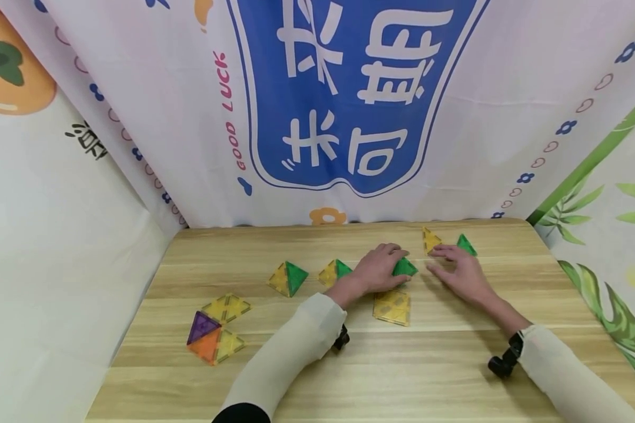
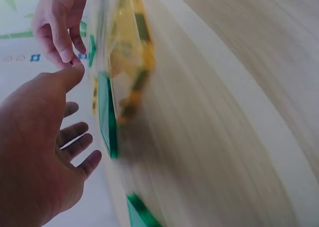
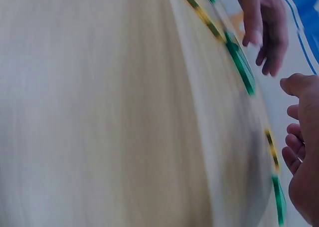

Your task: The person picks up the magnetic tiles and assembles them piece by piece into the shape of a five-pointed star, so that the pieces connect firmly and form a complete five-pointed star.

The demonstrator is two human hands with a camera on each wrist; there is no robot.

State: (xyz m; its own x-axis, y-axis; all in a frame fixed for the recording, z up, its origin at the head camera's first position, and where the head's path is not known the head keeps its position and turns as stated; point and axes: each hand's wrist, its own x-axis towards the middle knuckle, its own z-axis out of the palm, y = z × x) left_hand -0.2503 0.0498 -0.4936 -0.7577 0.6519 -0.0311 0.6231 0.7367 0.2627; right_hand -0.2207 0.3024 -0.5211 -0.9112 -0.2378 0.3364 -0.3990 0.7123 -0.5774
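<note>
My left hand (image 1: 377, 269) arches over a green triangular magnetic tile (image 1: 405, 268) on the table, thumb and fingers spread around it. Seen from the left wrist, the hand's fingers are loosely bent beside a green tile (image 2: 106, 114). Just in front of that hand lies a yellow square-shaped group of tiles (image 1: 392, 308). To the right, my right hand (image 1: 461, 276) hovers with loosely bent fingers, its fingertips close to a yellow triangular tile (image 1: 431, 240). Behind it is another green triangular tile (image 1: 466, 244). In the right wrist view the right hand (image 3: 306, 137) holds nothing.
On the wooden table (image 1: 402, 382), left of the hands, sit two yellow-and-green tile pairs, one with a green half (image 1: 296, 277). Farther left, yellow tiles (image 1: 227, 307), a purple tile (image 1: 203, 326) and an orange tile (image 1: 206, 346) form a partial ring. A printed curtain (image 1: 190, 147) hangs behind.
</note>
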